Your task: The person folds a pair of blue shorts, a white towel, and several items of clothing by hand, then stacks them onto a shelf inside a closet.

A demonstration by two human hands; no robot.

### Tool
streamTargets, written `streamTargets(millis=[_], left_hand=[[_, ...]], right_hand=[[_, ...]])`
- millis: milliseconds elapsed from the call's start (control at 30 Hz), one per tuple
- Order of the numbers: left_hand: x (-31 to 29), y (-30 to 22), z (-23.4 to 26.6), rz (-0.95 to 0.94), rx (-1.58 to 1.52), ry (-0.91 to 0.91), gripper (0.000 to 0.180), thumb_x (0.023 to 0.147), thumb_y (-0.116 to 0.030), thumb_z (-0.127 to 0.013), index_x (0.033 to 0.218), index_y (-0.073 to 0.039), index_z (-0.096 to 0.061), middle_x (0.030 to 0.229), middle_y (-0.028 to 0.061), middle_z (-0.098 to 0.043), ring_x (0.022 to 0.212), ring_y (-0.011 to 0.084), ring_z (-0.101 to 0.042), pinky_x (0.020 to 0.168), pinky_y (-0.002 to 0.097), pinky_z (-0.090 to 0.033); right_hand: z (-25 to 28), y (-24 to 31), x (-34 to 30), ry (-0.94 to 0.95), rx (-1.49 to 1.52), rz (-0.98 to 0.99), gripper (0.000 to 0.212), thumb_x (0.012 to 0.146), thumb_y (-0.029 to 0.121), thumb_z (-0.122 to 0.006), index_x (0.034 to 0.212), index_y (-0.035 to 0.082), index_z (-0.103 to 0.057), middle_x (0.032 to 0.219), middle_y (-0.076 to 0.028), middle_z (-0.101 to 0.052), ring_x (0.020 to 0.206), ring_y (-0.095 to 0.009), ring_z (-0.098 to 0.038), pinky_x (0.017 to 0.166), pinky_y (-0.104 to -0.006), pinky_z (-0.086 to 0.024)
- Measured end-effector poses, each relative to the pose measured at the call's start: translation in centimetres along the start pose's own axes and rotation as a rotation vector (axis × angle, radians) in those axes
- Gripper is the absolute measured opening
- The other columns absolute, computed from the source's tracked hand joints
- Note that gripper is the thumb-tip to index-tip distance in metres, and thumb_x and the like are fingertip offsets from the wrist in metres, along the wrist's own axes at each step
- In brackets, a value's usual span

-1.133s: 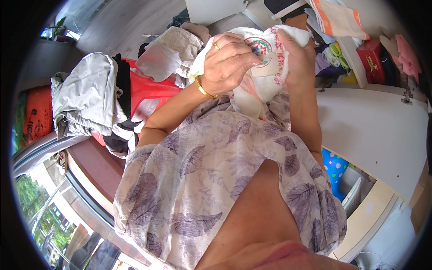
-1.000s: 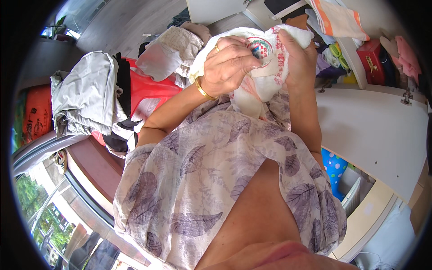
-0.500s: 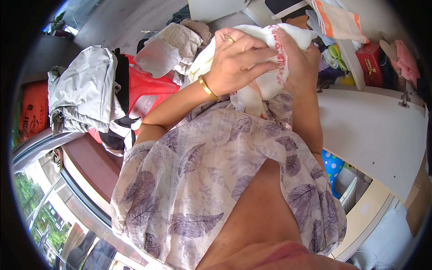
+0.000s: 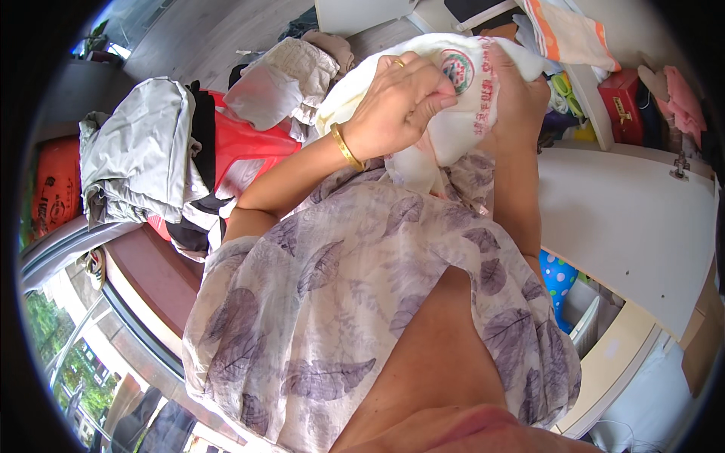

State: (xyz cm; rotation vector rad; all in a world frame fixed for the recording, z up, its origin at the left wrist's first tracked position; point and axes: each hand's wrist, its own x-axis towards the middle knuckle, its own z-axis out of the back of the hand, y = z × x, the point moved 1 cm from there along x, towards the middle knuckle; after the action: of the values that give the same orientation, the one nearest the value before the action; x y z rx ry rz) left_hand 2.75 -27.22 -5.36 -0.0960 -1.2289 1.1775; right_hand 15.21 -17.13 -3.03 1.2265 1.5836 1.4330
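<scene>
A soft white cloth [image 4: 453, 140] with red print and a round green-and-red emblem is held up in front of my patterned top. My left hand [image 4: 400, 106], with a gold bracelet at its wrist and a ring on one finger, pinches the cloth beside the emblem. On the other side, my right hand [image 4: 521, 98] grips the cloth's right part next to the red lettering, with its thumb lying over the front. The lower end of the cloth hangs in loose folds between my forearms. Some of the right hand's fingers are hidden behind it.
Folded grey clothes [image 4: 140, 143] lie over a red plastic stool [image 4: 253, 143] on my left. Beige garments [image 4: 287, 79] are piled beyond it. To my right are an open white cabinet door [image 4: 619, 219], a red box [image 4: 619, 106] and an orange-edged towel [image 4: 570, 38].
The white cloth is spread wider, and its round emblem now shows. My left hand's fingers have drawn together on it, while the right hand has shifted slightly to the right.
</scene>
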Motion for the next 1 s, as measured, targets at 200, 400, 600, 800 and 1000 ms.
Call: streamTargets(millis=[200, 400, 600, 800, 1000], left_hand=[[0.4, 2.0, -0.1, 0.33, -0.819, -0.306, 0.006, 0.091, -0.006, -0.05, 0.086, -0.003, -0.052, 0.083, 0.007, -0.06, 0.071, 0.0135, -0.058, 0.071, 0.0251, -0.049], [-1.4, 12.3, 6.2, 0.8, -1.102, 0.006, 0.011, 0.089, -0.014, -0.055, 0.087, -0.005, -0.061, 0.079, 0.0014, -0.061, 0.065, 0.0093, -0.056, 0.057, 0.0241, -0.049], [1.7, 30.3, 24.2, 0.603, -1.3, -1.143, 0.018, 0.092, -0.021, -0.046, 0.092, -0.007, -0.057, 0.078, 0.0051, -0.061, 0.07, 0.0156, -0.06, 0.071, 0.0322, -0.053], [3.3, 12.3, 5.6, 0.462, -0.376, -0.313, 0.015, 0.085, -0.017, -0.06, 0.094, -0.005, -0.064, 0.089, 0.0035, -0.065, 0.077, 0.013, -0.061, 0.069, 0.0267, -0.051], [1.7, 3.5, -1.3, -0.101, -0.13, 0.047, 0.038, 0.066, -0.016, -0.077, 0.101, -0.007, -0.065, 0.1, 0.0095, -0.063, 0.092, 0.025, -0.059, 0.081, 0.0335, -0.048]], right_hand=[[0.7, -0.7, 1.5, -0.062, -0.083, -0.088, 0.024, 0.081, 0.015, -0.066, 0.097, -0.003, -0.06, 0.09, -0.009, -0.064, 0.077, -0.016, -0.063, 0.067, -0.0274, -0.051], [3.7, -2.4, 2.9, 0.058, 0.243, -0.224, 0.018, 0.087, 0.01, -0.057, 0.101, -0.001, -0.058, 0.094, -0.01, -0.064, 0.082, -0.019, -0.064, 0.073, -0.0318, -0.053], [4.6, -4.6, 4.1, 0.165, 0.334, -0.362, 0.021, 0.091, 0.015, -0.051, 0.103, 0.0, -0.058, 0.099, -0.011, -0.064, 0.085, -0.02, -0.064, 0.076, -0.0326, -0.053], [4.7, -6.3, 5.3, 0.128, 0.45, -0.509, 0.02, 0.09, 0.016, -0.052, 0.101, 0.0, -0.058, 0.096, -0.011, -0.064, 0.084, -0.02, -0.064, 0.073, -0.0324, -0.053], [4.1, -4.8, 4.5, 0.116, 0.349, -0.431, 0.015, 0.088, 0.012, -0.055, 0.096, 0.0, -0.057, 0.09, -0.01, -0.064, 0.078, -0.02, -0.064, 0.066, -0.0323, -0.055]])
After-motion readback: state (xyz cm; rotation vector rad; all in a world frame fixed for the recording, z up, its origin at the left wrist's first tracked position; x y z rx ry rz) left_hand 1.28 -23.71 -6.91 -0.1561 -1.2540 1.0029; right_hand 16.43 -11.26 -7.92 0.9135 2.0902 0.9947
